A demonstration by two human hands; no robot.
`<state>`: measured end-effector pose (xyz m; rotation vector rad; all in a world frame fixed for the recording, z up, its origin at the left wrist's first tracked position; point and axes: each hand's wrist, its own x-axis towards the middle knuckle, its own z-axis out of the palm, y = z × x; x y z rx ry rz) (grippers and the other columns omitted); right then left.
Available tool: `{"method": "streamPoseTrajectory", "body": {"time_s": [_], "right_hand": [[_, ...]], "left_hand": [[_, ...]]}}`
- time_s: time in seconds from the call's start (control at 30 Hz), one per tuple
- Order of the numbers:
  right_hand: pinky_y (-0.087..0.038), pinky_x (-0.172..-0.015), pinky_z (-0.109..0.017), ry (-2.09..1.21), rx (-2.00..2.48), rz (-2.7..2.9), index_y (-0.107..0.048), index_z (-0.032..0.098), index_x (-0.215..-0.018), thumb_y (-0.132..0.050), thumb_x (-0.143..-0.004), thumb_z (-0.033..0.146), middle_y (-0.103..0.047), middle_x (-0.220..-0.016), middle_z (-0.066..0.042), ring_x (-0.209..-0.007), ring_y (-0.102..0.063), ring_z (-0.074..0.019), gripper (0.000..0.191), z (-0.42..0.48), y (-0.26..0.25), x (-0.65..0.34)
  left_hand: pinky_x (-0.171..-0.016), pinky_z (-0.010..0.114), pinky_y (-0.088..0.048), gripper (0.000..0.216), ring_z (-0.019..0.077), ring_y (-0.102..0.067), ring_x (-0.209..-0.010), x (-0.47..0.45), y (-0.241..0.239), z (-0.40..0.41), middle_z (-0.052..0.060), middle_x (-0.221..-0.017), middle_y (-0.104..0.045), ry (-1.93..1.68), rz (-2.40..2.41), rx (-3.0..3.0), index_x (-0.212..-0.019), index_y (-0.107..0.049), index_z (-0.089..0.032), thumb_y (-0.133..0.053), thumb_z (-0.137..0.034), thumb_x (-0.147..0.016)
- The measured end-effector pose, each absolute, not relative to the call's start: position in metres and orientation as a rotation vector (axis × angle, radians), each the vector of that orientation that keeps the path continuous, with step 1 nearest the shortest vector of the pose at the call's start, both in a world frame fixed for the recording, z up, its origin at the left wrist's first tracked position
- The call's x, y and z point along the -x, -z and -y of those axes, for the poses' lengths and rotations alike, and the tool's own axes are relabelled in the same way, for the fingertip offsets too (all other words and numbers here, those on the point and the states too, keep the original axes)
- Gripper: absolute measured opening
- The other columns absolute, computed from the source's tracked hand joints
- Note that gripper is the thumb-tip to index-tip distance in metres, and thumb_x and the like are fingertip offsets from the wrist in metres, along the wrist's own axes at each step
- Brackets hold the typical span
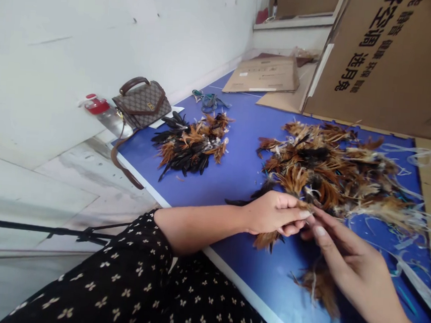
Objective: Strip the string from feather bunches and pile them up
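Note:
My left hand (274, 214) is closed in a pinch over the table, with a small brown feather bunch (304, 206) at its thumb and fingertips. My right hand (356, 272) meets it from the right, thumb and fingers drawn together at the same spot; what lies between them is too small to make out. Beyond both hands spreads a large pile of brown and black feathers (323, 165). More brown feathers (266, 241) show just below my left hand. A loose brown feather tuft (317, 289) lies under my right hand, partly hidden by it.
A second feather heap (194, 142) lies left on the blue table (237, 163). Behind it are teal strips (211, 101), a handbag (143, 103) and a water bottle (105, 113). Flat cardboard (263, 75) and a big carton (387, 65) stand behind. White ties (411, 276) litter the right side.

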<state>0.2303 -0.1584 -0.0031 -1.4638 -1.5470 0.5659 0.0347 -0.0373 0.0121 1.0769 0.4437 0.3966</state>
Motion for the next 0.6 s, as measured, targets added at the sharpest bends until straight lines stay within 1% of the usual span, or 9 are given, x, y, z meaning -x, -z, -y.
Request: {"method": "streamPoseTrajectory", "body": {"time_s": [0.03, 0.07, 0.1, 0.17, 0.23, 0.3, 0.37, 0.47, 0.6], "right_hand": [[-0.068, -0.064, -0.026, -0.649, 1.467, 1.522, -0.08, 0.027, -0.139, -0.068, -0.108, 0.061, -0.085, -0.095, -0.004, -0.068, -0.079, -0.0175, 0.048, 0.159, -0.001, -0.231], [-0.063, -0.054, -0.024, -0.694, 1.477, 1.502, -0.082, 0.026, -0.131, -0.068, -0.107, 0.063, -0.082, -0.083, -0.002, -0.058, -0.073, -0.0152, 0.047, 0.159, -0.004, -0.231], [-0.06, -0.051, -0.023, -0.693, 1.491, 1.489, -0.084, 0.025, -0.123, -0.068, -0.106, 0.066, -0.08, -0.079, -0.001, -0.055, -0.07, -0.0145, 0.046, 0.16, -0.007, -0.232], [-0.062, -0.057, -0.024, -0.6, 1.536, 1.472, -0.086, 0.026, -0.109, -0.071, -0.103, 0.069, -0.082, -0.084, -0.003, -0.064, -0.075, -0.0166, 0.046, 0.16, -0.011, -0.233], [-0.065, -0.064, -0.025, -0.521, 1.581, 1.447, -0.086, 0.025, -0.104, -0.073, -0.1, 0.07, -0.086, -0.095, -0.005, -0.073, -0.079, -0.019, 0.047, 0.16, -0.011, -0.234], [-0.066, -0.07, -0.025, -0.519, 1.603, 1.428, -0.088, 0.025, -0.107, -0.074, -0.099, 0.069, -0.087, -0.101, -0.005, -0.078, -0.081, -0.0199, 0.047, 0.16, -0.007, -0.235], [-0.07, -0.08, -0.028, -0.53, 1.579, 1.424, -0.089, 0.028, -0.117, -0.077, -0.098, 0.067, -0.088, -0.108, -0.004, -0.086, -0.084, -0.0212, 0.045, 0.159, -0.002, -0.234], [-0.071, -0.094, -0.033, -0.553, 1.508, 1.436, -0.088, 0.034, -0.127, -0.08, -0.099, 0.062, -0.087, -0.122, -0.003, -0.103, -0.085, -0.0232, 0.041, 0.158, 0.003, -0.233], [-0.072, -0.086, -0.032, -0.594, 1.459, 1.456, -0.09, 0.037, -0.12, -0.081, -0.098, 0.063, -0.087, -0.118, -0.002, -0.099, -0.085, -0.0225, 0.035, 0.157, 0.004, -0.233]], "left_hand": [[-0.052, 0.024, -0.033, 0.049, 0.0058, -0.049, -0.053, -0.035, -0.011, 0.037, -0.004, -0.069, -0.059, -0.412, -0.45, -1.056, -0.095, -0.071, -0.013, -0.09, -0.058, -0.088], [-0.052, 0.024, -0.033, 0.048, 0.0059, -0.051, -0.054, -0.035, -0.01, 0.036, -0.003, -0.072, -0.06, -0.426, -0.46, -1.041, -0.096, -0.072, -0.013, -0.091, -0.055, -0.087], [-0.052, 0.024, -0.033, 0.047, 0.0058, -0.052, -0.055, -0.036, -0.01, 0.036, -0.003, -0.073, -0.061, -0.436, -0.473, -1.031, -0.096, -0.072, -0.012, -0.091, -0.054, -0.087], [-0.052, 0.024, -0.033, 0.045, 0.0054, -0.053, -0.056, -0.036, -0.008, 0.035, -0.004, -0.075, -0.061, -0.445, -0.5, -1.029, -0.098, -0.072, -0.012, -0.091, -0.052, -0.088], [-0.052, 0.024, -0.034, 0.046, 0.0049, -0.052, -0.055, -0.036, -0.007, 0.036, -0.005, -0.074, -0.06, -0.442, -0.505, -1.047, -0.099, -0.072, -0.012, -0.09, -0.053, -0.089], [-0.053, 0.024, -0.035, 0.047, 0.0047, -0.05, -0.054, -0.035, -0.007, 0.038, -0.005, -0.073, -0.059, -0.425, -0.483, -1.099, -0.098, -0.071, -0.012, -0.089, -0.055, -0.09], [-0.055, 0.025, -0.036, 0.046, 0.0049, -0.048, -0.054, -0.033, -0.009, 0.04, -0.006, -0.067, -0.057, -0.387, -0.45, -1.184, -0.09, -0.068, -0.015, -0.084, -0.057, -0.094], [-0.059, 0.025, -0.04, 0.042, 0.0055, -0.049, -0.056, -0.03, -0.014, 0.043, -0.005, -0.062, -0.057, -0.293, -0.423, -1.285, -0.081, -0.062, -0.017, -0.078, -0.05, -0.102], [-0.061, 0.025, -0.044, 0.036, 0.0057, -0.052, -0.055, -0.029, -0.016, 0.045, -0.004, -0.061, -0.059, -0.184, -0.435, -1.288, -0.079, -0.064, -0.016, -0.071, -0.036, -0.108]]}}
